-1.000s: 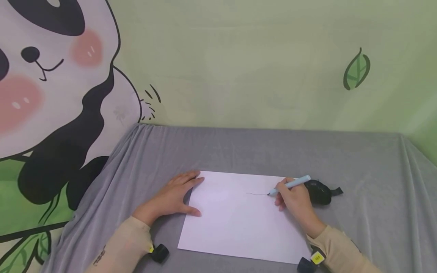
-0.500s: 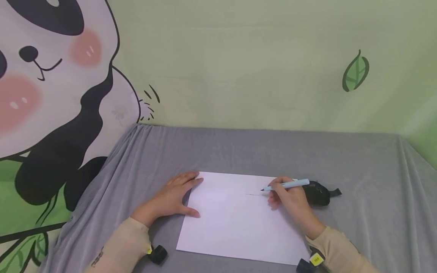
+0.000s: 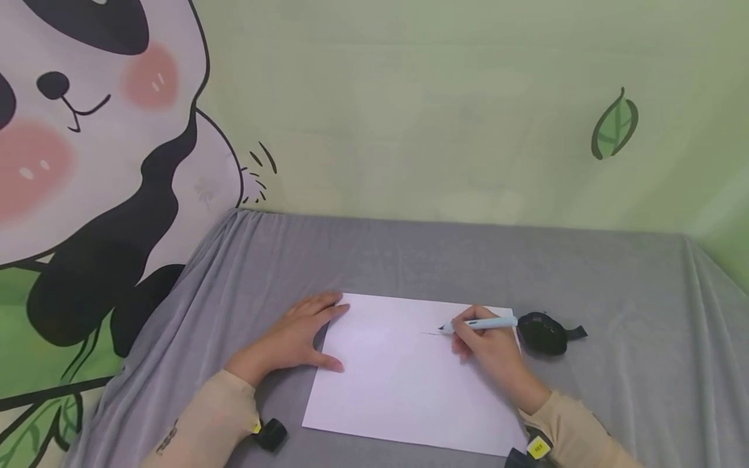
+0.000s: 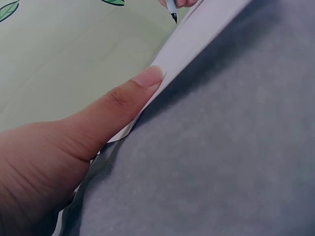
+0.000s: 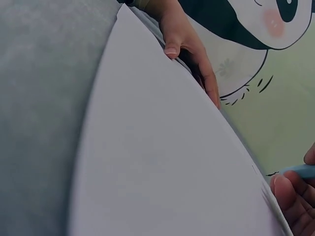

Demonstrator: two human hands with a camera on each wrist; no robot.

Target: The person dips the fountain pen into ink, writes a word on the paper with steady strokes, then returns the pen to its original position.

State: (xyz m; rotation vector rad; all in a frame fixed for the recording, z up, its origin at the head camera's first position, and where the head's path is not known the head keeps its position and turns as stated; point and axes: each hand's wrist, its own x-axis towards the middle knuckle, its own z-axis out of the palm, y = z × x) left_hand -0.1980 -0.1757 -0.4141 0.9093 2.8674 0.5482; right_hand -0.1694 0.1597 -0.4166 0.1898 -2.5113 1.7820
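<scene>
Pen (image 3: 494, 322) over paper (image 3: 392, 390), tip beside a thin line (image 3: 429, 334), right hand (image 3: 490, 348) pinching it, fingers curled, left hand (image 3: 297, 339), fingers spread, on paper's left edge, black object (image 3: 544, 333) just right, grey cloth (image 3: 398, 257) beneath

The left and top edges of the head view crop the painted black-and-white panda (image 3: 125, 175); the right wrist view cuts off the rear of the slim pale-blue pen (image 5: 301, 171). Print on the square yellow label (image 3: 539, 447) is too small to read.
</scene>
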